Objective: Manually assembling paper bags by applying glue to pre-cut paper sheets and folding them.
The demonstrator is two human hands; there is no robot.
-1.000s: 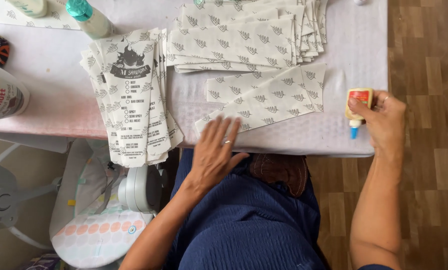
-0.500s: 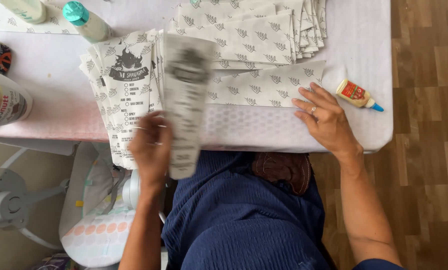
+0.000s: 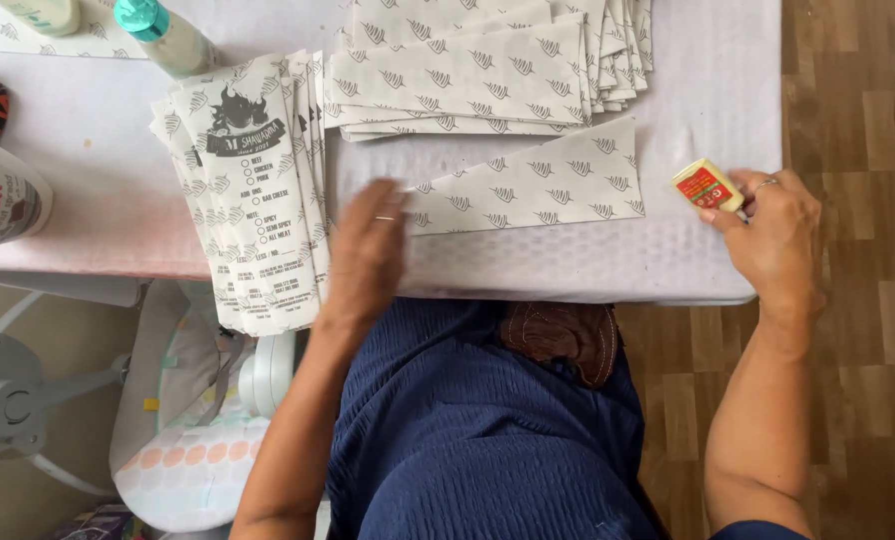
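Observation:
My left hand (image 3: 368,250) lies flat on the left end of a printed paper sheet (image 3: 538,185) with a leaf pattern, fingers apart. The sheet sits on the white-covered table (image 3: 608,270), its upper edge slanted. My right hand (image 3: 773,235) grips a small yellow glue bottle (image 3: 706,186) with a red label at the table's right edge, beside the sheet. A stack of finished printed paper bags (image 3: 253,190) lies left of my left hand. A pile of flat leaf-pattern sheets (image 3: 488,65) rests at the back.
A teal-capped bottle (image 3: 163,35) and a white container (image 3: 3,200) stand at the left. Below the table's edge are a padded seat (image 3: 193,460) and a fan (image 3: 8,410). Wooden floor (image 3: 858,110) lies to the right.
My left hand laid a folded bag on the left stack and came back onto a fresh sheet. My right hand set the glue bottle down, then took hold of it again.

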